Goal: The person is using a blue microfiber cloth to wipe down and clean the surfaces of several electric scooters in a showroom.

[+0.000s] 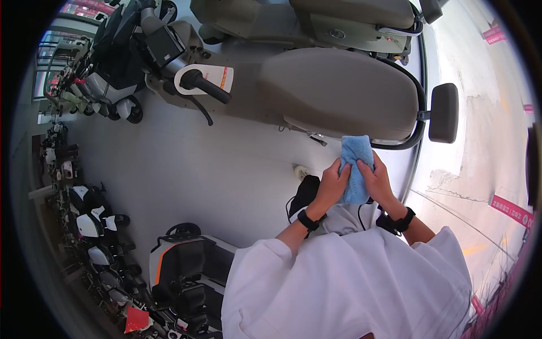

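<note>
A folded light-blue cloth [355, 183] is held between my two hands, in front of my white shirt. My left hand [334, 182] grips its left edge, with the thumb pressed on top. On the other edge, my right hand [377, 178] grips it the same way; the fingers underneath are hidden. The cloth's far end reaches close to the rear of a scooter with a long grey-brown seat [339, 93]; I cannot tell whether they touch. The scooter's padded backrest [444, 113] stands to the right of my hands.
The scooter's handlebar grip [209, 86], with a white card around it, and a brake lever [201, 110] jut out at upper left. Another scooter [361, 34] is parked beyond. A dark vehicle with orange trim [180, 265] stands at lower left. More scooters [93, 223] line the left side.
</note>
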`<act>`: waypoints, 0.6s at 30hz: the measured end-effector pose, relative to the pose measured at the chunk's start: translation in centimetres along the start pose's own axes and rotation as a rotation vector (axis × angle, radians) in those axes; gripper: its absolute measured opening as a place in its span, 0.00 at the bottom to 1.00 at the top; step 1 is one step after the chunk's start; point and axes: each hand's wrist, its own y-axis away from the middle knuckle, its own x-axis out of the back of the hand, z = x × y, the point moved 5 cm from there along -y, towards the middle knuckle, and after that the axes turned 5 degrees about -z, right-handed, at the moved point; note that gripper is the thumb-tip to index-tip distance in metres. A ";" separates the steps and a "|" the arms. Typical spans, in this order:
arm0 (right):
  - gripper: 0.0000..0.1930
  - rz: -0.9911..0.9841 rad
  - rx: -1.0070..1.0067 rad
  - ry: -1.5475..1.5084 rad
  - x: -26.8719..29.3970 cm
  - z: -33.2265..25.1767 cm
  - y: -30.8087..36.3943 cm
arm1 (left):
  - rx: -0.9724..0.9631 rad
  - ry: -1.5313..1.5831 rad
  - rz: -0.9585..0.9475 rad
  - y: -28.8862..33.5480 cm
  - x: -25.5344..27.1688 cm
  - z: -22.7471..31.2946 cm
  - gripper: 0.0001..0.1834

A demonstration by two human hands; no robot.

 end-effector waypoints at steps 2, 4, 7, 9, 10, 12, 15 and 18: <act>0.17 -0.098 0.052 0.099 -0.7 -0.2 -0.3 | 0.032 0.120 0.120 1.4 1.3 0.0 0.17; 0.19 -0.160 0.039 0.065 -10.0 -1.4 -0.6 | 0.033 0.086 0.094 5.7 10.9 -1.4 0.17; 0.19 -0.266 0.013 -0.001 -13.6 -3.4 -1.6 | -0.028 0.244 0.162 8.6 14.3 -1.6 0.21; 0.19 -0.305 0.015 -0.067 -15.8 -4.9 -2.8 | -0.279 0.388 0.212 10.0 16.4 -0.7 0.25; 0.19 -0.277 0.048 -0.067 -16.6 -5.9 -3.5 | -0.291 0.390 0.232 10.3 17.4 -0.5 0.25; 0.20 -0.231 0.176 -0.008 -18.4 -8.2 -4.9 | -0.307 0.254 0.392 11.0 20.0 0.7 0.29; 0.20 -0.235 0.338 0.036 -21.3 -11.3 -7.2 | -0.365 0.005 0.590 11.3 24.8 4.0 0.29; 0.21 -0.232 0.459 -0.034 -23.9 -14.7 -10.5 | -0.500 -0.201 0.704 10.7 30.2 7.1 0.28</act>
